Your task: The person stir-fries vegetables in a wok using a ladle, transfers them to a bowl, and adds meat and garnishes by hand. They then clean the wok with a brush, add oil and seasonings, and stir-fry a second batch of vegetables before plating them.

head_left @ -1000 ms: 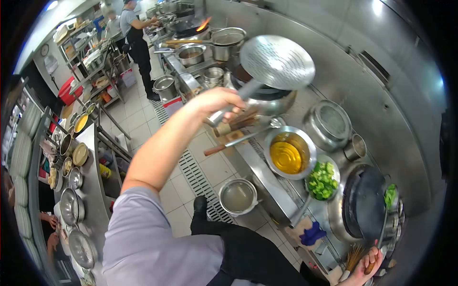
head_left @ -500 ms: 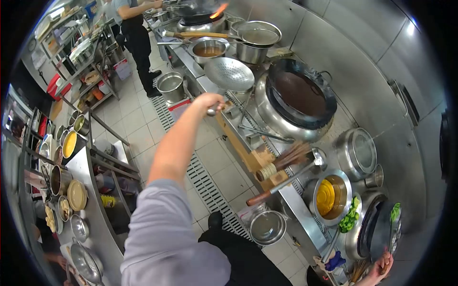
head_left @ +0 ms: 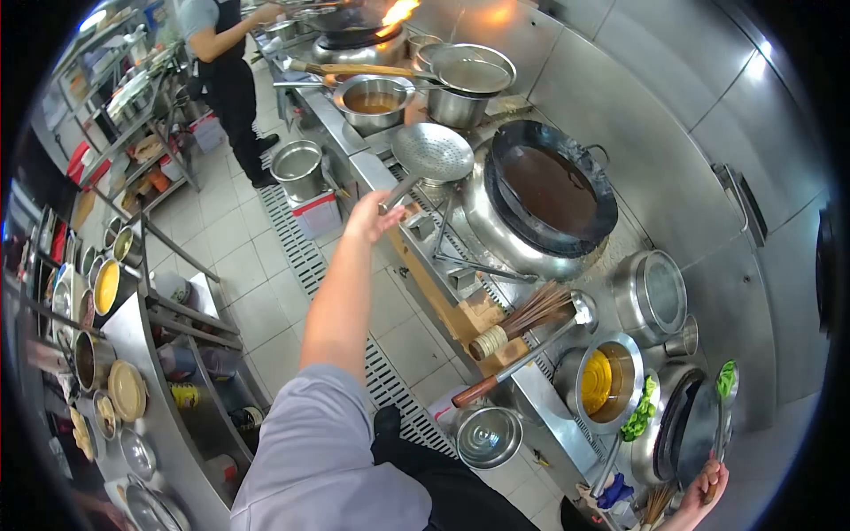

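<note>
My left hand (head_left: 374, 218) is stretched out at the stove's edge, its fingers extended and loose against the handle of a perforated strainer (head_left: 432, 152). The strainer's bowl lies over the stove top, left of a large wok (head_left: 549, 190) of dark liquid. At the lower right, my right hand (head_left: 706, 483) is closed round the handle of a ladle (head_left: 721, 425). Green leafy vegetables (head_left: 727, 379) sit in its head, above a second wok (head_left: 693, 434). Beside that wok, more greens (head_left: 639, 414) lie near a metal bowl (head_left: 574, 376) holding something yellow.
A bamboo brush (head_left: 522, 320) and a wooden-handled ladle (head_left: 518, 358) lie across the stove edge. Lidded pots (head_left: 660, 296) stand at the wall. Pans and bowls crowd a counter (head_left: 159, 363) at left. A co-worker (head_left: 226, 80) stands by a flaming wok (head_left: 354, 19).
My left hand has loosened its grip on the strainer's handle, and the strainer now lies lower on the stove. My right hand still grips the ladle. The far flame has grown.
</note>
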The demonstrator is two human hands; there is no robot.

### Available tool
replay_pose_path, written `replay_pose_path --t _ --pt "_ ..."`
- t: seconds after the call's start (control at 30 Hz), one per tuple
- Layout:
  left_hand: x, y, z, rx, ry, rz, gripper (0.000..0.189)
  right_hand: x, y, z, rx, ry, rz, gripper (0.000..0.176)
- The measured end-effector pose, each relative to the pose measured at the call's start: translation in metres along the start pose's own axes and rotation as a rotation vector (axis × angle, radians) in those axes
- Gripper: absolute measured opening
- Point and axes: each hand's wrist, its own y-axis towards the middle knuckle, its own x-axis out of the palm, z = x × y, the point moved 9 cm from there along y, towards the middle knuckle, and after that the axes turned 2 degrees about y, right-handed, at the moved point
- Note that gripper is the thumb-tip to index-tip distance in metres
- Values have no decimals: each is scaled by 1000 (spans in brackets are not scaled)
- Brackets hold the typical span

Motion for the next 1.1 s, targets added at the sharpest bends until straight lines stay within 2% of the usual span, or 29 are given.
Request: replay_pose_path --t 0.07,0.13,0.2,0.33,0.4,0.43,0.5,0.7,0.83,0.97,1.0,1.03,1.07,1.1 --pt "-2 -67 -5 56 -53 92 36 5 9 6 33 -23 -60 43" --pt "-22 -116 -45 -58 -153 -58 30 24 12 26 94 -80 -97 44" --pt "-38 -197 -83 -122 9 25 24 40 1 54 164 -144 -136 44" --pt "-79 -352 -191 -299 -17 247 22 70 -21 103 372 -265 -284 45" --pt "-83 -425 -227 -333 155 326 23 75 -34 116 485 -323 -396 46" --pt "-84 -457 -238 -302 107 397 23 77 -39 121 541 -351 -454 46" --pt "-69 -516 -258 -276 179 335 25 78 -49 125 648 -406 -584 47" --pt "-57 -696 -309 65 -36 670 26 89 -93 141 986 -483 -997 51" --pt "-45 -824 -353 181 -120 917 24 101 -152 168 1252 -482 -1272 53" --pt "-72 -980 -371 511 -236 1375 23 93 -246 197 1536 -431 -1540 56" --pt "-83 -1012 -380 621 -395 1447 21 83 -267 207 1599 -545 -1361 62" --pt "-96 -1044 -387 702 -465 1533 23 81 -302 213 1646 -538 -1580 56" --pt "-107 -1072 -386 771 -497 1577 24 67 -318 231 1722 -593 -1493 61" --pt "-117 -1097 -386 820 -522 1653 25 59 -352 231 1800 -593 -1538 60"
